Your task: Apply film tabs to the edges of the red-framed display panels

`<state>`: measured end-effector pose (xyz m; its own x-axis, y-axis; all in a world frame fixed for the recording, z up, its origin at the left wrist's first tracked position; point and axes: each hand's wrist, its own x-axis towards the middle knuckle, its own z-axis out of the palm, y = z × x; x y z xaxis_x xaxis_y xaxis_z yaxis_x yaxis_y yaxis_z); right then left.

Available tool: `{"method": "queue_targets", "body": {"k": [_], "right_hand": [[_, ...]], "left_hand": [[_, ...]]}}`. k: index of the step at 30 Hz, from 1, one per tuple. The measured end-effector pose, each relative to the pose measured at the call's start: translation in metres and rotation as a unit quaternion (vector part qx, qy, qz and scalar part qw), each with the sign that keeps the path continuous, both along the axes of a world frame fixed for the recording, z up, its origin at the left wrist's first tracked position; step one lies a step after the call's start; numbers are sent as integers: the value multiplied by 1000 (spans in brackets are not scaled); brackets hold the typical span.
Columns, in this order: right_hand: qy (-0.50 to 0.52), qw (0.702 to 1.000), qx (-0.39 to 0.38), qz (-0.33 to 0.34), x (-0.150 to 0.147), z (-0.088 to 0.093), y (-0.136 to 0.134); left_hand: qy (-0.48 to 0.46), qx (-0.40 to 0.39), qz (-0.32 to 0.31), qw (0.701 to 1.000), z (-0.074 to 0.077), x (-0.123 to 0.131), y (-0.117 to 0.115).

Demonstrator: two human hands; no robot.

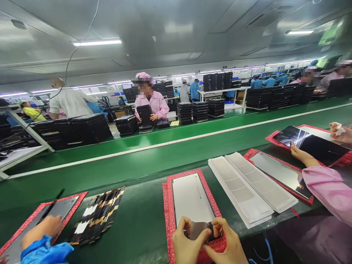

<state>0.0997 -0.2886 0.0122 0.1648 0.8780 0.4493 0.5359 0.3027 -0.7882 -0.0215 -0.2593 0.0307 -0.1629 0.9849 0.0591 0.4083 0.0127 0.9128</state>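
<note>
My left hand (pixel 188 242) pinches the left side of a small dark grey sheet (pixel 198 230) between thumb and fingers. On its right side my right hand (pixel 226 240) grips a black part of the same piece; whether that is one piece or two I cannot tell. Both hands are over the lower end of a flat display panel (pixel 189 196), its pale back facing up. Under the panel lies red bubble wrap (pixel 168 205), which shows around its edges. My fingers hide the panel's lower edge.
Right of the panel lie two stacks of white sheets with grey patches (pixel 233 183). To the left is a pile of black strips (pixel 100 209). Co-workers' hands (pixel 45 229) work at both sides. A green conveyor (pixel 154 157) runs behind, with black stacks (pixel 184 113) beyond.
</note>
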Motion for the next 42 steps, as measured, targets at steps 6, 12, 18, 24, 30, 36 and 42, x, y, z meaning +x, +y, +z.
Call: {"method": "queue_targets", "body": {"k": [6,12,18,24,30,36,42], "right_hand": [[-37,999,1,-3,0,-9,5],[27,998,-58,20,10,-13,9],[36,996,-34,71,8,-4,2],[-7,999,9,39,9,-1,-4],[29,999,-15,-4,2,0,-3],[129,990,-55,4,1,-3,0],[119,991,-65,5,6,-1,1]], "left_hand": [[-6,6,2,1000,-12,0,2],[-45,33,6,998,-19,-3,3],[-39,44,1,998,-21,-3,3],[-21,30,18,999,-15,-2,2],[6,9,35,999,-4,2,0],[-11,39,37,999,-10,0,1],[-33,26,17,999,-21,-2,3]]}}
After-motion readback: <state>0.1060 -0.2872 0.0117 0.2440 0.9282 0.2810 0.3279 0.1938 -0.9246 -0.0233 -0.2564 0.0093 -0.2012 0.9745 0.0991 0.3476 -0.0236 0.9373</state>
